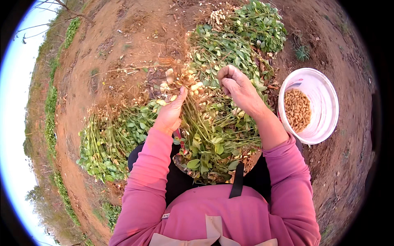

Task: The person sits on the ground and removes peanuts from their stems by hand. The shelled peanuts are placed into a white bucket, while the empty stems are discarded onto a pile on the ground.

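Stems (pixel 192 119) sit clamped in the left hand's (pixel 170 112) grip near the roots, apparently so the pods (pixel 197 87) stay exposed toward the right hand (pixel 239 87). That grip is curled narrow; whether it holds anything cannot be told. The bucket (pixel 323 93) stands open-mouthed to the right, bare soil (pixel 349 135) beyond; plants (pixel 117 133) crowd the left.

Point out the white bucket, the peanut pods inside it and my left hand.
White bucket (pixel 325 107): head view, on its bare inner wall.
Peanut pods (pixel 297 110): head view, middle of the heap.
Left hand (pixel 169 115): head view, mid-hand, below the thumb.
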`<state>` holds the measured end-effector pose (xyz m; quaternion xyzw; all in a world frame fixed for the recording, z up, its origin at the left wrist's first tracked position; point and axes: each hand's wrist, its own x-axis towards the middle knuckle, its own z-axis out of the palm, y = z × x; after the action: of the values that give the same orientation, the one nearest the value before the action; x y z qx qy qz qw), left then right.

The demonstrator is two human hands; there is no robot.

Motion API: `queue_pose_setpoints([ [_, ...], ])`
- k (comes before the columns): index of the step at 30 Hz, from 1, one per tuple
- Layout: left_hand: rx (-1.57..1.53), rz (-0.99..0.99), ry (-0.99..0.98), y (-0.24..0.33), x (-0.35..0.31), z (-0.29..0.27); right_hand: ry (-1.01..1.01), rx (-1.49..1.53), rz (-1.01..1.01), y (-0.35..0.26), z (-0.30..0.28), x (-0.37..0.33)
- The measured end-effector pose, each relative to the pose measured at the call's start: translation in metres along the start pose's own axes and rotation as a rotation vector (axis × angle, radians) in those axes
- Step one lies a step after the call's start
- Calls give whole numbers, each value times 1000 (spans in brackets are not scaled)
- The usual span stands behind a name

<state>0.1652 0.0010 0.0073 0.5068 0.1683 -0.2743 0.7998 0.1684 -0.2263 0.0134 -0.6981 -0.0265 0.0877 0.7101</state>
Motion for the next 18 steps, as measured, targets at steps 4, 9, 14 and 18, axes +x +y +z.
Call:
queue_pose_setpoints([
  [4,68,138,96,-14,7,-2,-13,-562,-257,-20,31,-5],
  [9,118,110,69,-19,11,-8,9,-763,-456,-3,36,-3],
  [14,177,166,141,-10,0,8,-104,-801,-335,-2,35,-1],
  [18,143,143,347,3,6,10,-369,-334,-248,-12,28,-7],
])
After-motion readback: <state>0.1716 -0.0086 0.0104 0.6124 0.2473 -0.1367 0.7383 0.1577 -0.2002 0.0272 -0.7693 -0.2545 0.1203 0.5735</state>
